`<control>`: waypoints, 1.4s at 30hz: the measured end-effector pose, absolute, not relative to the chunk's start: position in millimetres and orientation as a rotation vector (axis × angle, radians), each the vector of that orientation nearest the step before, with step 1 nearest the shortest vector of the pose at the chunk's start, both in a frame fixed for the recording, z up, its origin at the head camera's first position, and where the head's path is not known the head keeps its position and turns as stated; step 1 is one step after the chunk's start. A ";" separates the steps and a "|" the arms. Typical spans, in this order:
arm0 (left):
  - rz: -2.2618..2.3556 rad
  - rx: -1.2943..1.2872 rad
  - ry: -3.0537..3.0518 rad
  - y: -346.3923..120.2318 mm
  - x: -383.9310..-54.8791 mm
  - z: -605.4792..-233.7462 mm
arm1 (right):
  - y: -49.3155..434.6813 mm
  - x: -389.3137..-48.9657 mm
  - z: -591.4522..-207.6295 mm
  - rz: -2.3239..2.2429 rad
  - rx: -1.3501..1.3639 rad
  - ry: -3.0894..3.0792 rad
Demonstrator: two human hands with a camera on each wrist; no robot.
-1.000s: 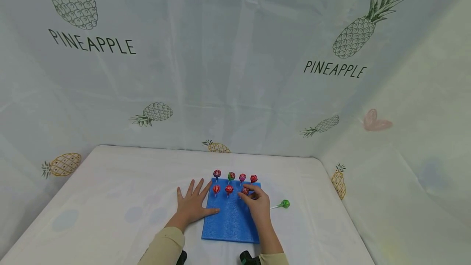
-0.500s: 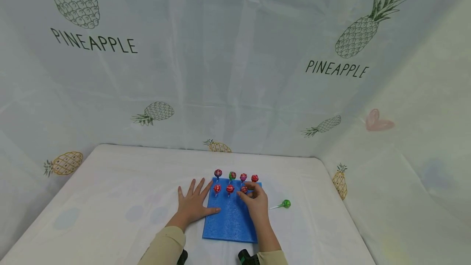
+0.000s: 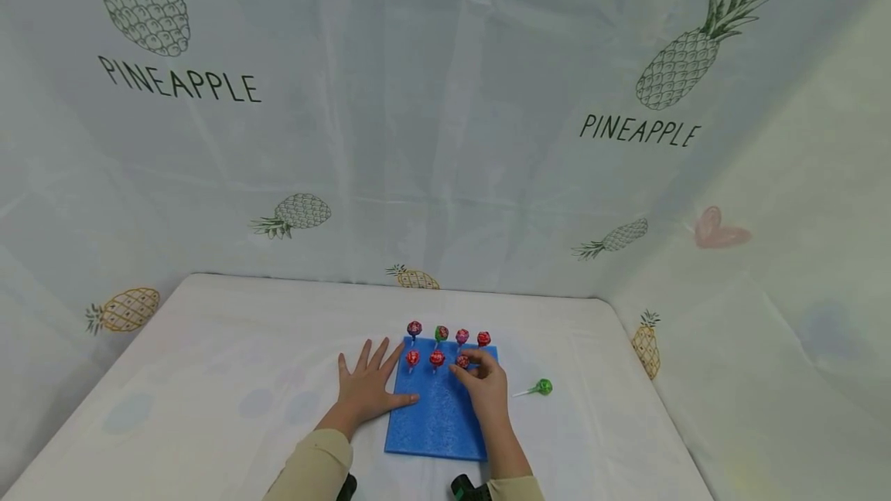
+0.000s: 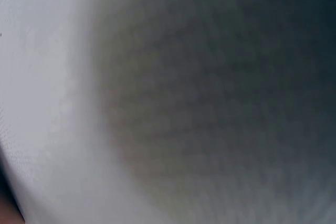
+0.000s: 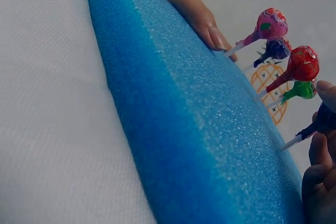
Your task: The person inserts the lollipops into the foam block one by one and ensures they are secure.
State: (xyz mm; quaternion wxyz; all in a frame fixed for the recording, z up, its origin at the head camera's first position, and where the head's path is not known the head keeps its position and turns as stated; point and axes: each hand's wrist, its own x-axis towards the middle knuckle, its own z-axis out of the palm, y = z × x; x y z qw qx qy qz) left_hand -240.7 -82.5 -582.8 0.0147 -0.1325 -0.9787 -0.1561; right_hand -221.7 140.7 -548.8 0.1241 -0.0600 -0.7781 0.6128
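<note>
A blue foam board [image 3: 435,427] lies on the white-covered table. My left hand [image 3: 365,389] rests spread at its left edge, thumb on the board. With thumb and fingers, my right hand [image 3: 489,393] pinches the head of a dark-wrapped lollipop [image 5: 326,121], whose white stick meets the foam. Left of it in the same row stand a red lollipop [image 3: 436,359] and another red lollipop [image 3: 413,358]. Behind them, several lollipops, among them a pink one [image 3: 462,336], stand along the far edge. The left wrist view is blurred and shows no held thing.
A green lollipop [image 3: 544,386] lies on the table right of the board, its stick pointing left. White table cloth [image 3: 244,362] spreads around the board. A curtain printed with pineapples [image 3: 418,138] hangs behind the table's far edge.
The right hand and its pinched lollipop have shifted very slightly left relative to the board. The left hand has stayed in place.
</note>
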 end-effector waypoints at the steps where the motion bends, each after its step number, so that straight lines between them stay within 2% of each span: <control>1: -0.484 -0.413 -3.045 -82.0 -240.7 -582.8 | 141.2 -221.5 -549.3 1.786 -0.171 -2.263; 21: -0.498 -0.387 -3.079 -81.2 -240.8 -589.3 | 142.4 -218.1 -550.3 1.741 -0.207 -2.351; 35: -0.536 -0.388 -3.072 -81.3 -236.2 -578.2 | 161.9 -205.8 -544.4 1.712 -0.160 -2.361; 42: -0.532 -0.419 -3.072 -79.9 -236.0 -570.8 | 183.9 -199.7 -550.2 1.698 -0.312 -2.343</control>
